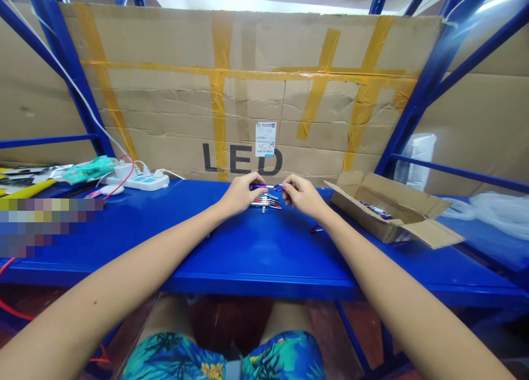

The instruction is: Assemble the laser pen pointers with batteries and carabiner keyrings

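Between my two hands is a slim purple-and-silver keychain piece with a carabiner (pixel 268 187), held level just above the table. My left hand (pixel 243 193) is closed, thumb and fingers pinching its left end. At the other end, my right hand (pixel 301 193) pinches the purple carabiner part. Right below lies a row of similar carabiner pieces (pixel 266 201) in silver, green, red and other colours, side by side. A small dark red carabiner (pixel 316 229) rests apart on the table, close to my right forearm. Their exact kind is too small to make out.
On the right of the blue table (pixel 248 258) stands an open cardboard box (pixel 372 220) with a few similar pieces inside. A white power strip (pixel 144 180) and a teal plastic packet (pixel 91 170) lie at left. A large cardboard sheet (pixel 165 104) closes off the back.
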Motion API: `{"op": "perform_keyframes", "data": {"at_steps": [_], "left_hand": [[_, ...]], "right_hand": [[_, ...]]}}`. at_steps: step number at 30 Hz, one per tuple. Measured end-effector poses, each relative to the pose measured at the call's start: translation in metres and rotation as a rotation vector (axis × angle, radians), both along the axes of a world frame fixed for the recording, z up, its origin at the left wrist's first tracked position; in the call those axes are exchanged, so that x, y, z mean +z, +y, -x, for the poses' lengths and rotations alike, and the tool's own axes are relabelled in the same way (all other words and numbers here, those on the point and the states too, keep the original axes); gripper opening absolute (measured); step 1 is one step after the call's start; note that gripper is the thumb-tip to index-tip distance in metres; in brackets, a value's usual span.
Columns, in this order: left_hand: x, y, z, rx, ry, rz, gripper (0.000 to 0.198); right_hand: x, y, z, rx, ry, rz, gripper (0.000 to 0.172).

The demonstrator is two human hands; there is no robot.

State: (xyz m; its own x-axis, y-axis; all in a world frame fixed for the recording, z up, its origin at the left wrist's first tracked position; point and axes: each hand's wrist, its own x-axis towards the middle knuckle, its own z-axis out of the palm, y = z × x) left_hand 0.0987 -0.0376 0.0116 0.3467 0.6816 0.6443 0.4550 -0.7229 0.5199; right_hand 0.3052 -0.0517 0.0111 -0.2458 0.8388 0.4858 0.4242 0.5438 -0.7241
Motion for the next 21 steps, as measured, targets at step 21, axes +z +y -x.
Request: {"op": "perform_keyframes", "data": {"at_steps": [21], "left_hand": [[-0.007, -0.001, -0.012, -0.319, -0.298, 0.351, 0.051]], "right_hand": [[-0.003, -0.003, 0.006, 0.190, 0.103, 0.275, 0.015]]}}
